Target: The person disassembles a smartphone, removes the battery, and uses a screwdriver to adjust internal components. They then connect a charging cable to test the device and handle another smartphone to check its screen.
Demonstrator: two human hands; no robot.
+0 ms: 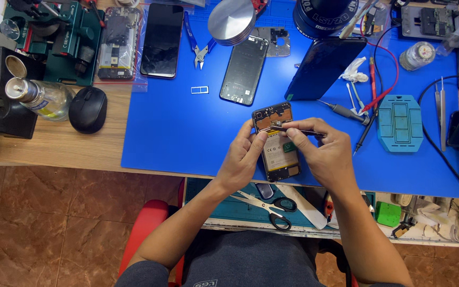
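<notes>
An opened phone with its back cover off, showing battery and circuit board, lies over the blue work mat. My left hand grips the phone's left edge and steadies it. My right hand holds thin black tweezers, whose tips touch the board near the phone's top. A removed back cover lies on the mat behind, with a small SIM tray to its left.
A dark phone leans at the back, with a screwdriver, probe leads and a teal screw tray to the right. Left of the mat are a mouse, bottle and green fixture. Scissors lie in the open drawer.
</notes>
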